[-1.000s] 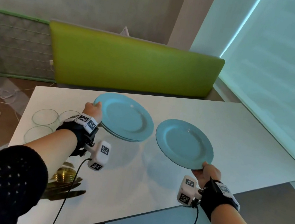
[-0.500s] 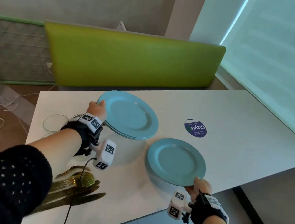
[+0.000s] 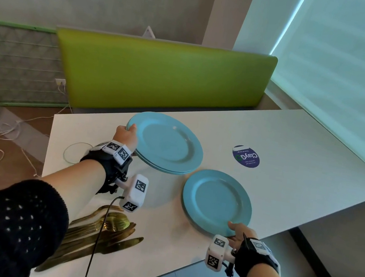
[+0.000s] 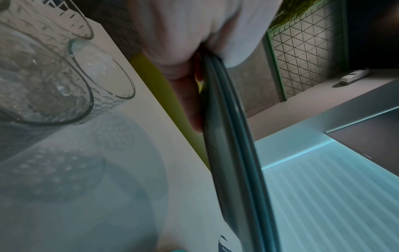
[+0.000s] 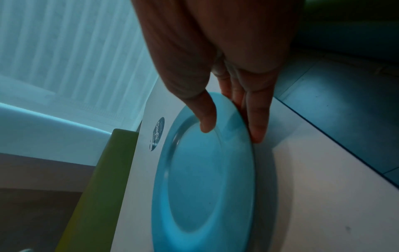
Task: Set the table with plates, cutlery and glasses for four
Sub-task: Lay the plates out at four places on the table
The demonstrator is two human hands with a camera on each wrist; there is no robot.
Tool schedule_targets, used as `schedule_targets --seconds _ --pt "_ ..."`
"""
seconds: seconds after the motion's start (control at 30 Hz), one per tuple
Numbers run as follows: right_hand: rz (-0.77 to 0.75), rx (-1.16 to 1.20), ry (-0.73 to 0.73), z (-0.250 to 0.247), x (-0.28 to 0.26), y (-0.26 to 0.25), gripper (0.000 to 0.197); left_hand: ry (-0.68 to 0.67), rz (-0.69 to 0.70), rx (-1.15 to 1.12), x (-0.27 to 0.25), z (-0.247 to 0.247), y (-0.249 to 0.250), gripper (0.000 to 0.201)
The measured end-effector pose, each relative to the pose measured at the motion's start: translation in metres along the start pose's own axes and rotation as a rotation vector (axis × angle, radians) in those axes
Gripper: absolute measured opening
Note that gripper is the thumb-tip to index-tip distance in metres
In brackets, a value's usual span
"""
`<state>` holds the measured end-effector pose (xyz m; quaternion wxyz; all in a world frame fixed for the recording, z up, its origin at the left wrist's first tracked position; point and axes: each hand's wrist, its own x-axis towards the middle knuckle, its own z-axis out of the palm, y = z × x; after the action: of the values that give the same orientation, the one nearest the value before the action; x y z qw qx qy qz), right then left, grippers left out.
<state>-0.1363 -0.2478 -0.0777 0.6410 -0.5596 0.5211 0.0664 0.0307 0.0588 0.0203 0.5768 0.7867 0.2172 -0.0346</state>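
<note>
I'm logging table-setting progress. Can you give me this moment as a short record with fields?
left hand: grips the plate stack above the table
right hand: pinches the near rim of the single plate, at the table's near edge
cutlery: gold, piled
glasses: grouped left
places set: none complete

glasses (image 3: 77, 155) crowd left, sticker (image 3: 245, 156) side open

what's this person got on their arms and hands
Left hand and right hand are bare, each above a black wrist strap carrying white blocks printed with black square markers. A white camera pod with a black cable sits at each wrist. The left arm has a black knit sleeve with small holes.
</note>
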Motion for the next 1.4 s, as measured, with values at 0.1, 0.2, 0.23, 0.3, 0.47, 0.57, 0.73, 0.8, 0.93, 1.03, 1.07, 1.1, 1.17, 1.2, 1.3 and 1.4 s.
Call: schedule_targets --seconds 0.1,0.2,0.23,0.3,0.47,0.57,0.73,0.8,0.93,1.03,1.07,1.1,1.17,1.2,1.3,1.4 --pt "0.005 -0.028 0.006 0.002 0.002 0.003 0.022 -0.012 0.003 -0.001 -0.002 0.000 0.001 0.047" --pt "-0.011 -0.035 0.000 0.005 0.002 0.003 0.024 -0.030 0.010 -0.014 -0.003 0.002 0.003 0.047" --pt "-0.017 -0.054 0.001 0.005 0.001 0.001 0.025 -0.035 0.012 -0.013 -0.004 0.002 0.003 0.047" --pt "-0.024 -0.108 0.013 0.004 0.000 -0.002 0.028 -0.046 0.011 -0.021 -0.005 0.004 0.003 0.047" --pt "-0.087 -0.206 0.052 0.000 -0.005 -0.014 0.030 -0.080 0.004 -0.086 -0.010 0.010 0.008 0.047" --pt "-0.118 -0.330 0.119 -0.002 -0.020 -0.029 0.026 -0.105 0.005 -0.102 -0.013 0.014 0.011 0.048" --pt "-0.242 -0.397 0.125 0.007 -0.041 -0.068 0.025 -0.164 0.037 -0.108 -0.020 0.026 0.023 0.046" --pt "-0.312 -0.309 0.083 0.016 -0.051 -0.084 0.022 -0.201 0.041 -0.131 -0.019 0.035 0.027 0.046" --pt "-0.371 -0.095 -0.020 0.029 -0.070 -0.114 0.031 -0.295 0.071 -0.135 -0.026 0.062 0.036 0.042" --pt "-0.431 -0.112 -0.022 0.023 -0.064 -0.130 0.029 -0.383 0.074 -0.147 -0.035 0.086 0.043 0.030" --pt "-0.477 -0.172 0.024 0.020 -0.059 -0.134 0.026 -0.407 0.068 -0.149 -0.039 0.093 0.045 0.030" --pt "-0.515 -0.235 0.078 0.014 -0.049 -0.138 0.022 -0.426 0.063 -0.154 -0.040 0.102 0.047 0.030" --pt "-0.538 -0.287 0.147 0.000 -0.031 -0.148 0.030 -0.444 0.064 -0.160 -0.042 0.120 0.052 0.028" --pt "-0.535 -0.267 0.144 -0.007 -0.017 -0.153 0.035 -0.451 0.063 -0.157 -0.040 0.130 0.054 0.027" --pt "-0.501 -0.232 0.111 -0.026 0.009 -0.168 0.024 -0.448 0.041 -0.157 -0.032 0.163 0.056 0.058" --pt "-0.452 -0.197 0.059 -0.042 0.011 -0.183 0.019 -0.404 0.066 -0.091 -0.011 0.200 0.049 0.080"
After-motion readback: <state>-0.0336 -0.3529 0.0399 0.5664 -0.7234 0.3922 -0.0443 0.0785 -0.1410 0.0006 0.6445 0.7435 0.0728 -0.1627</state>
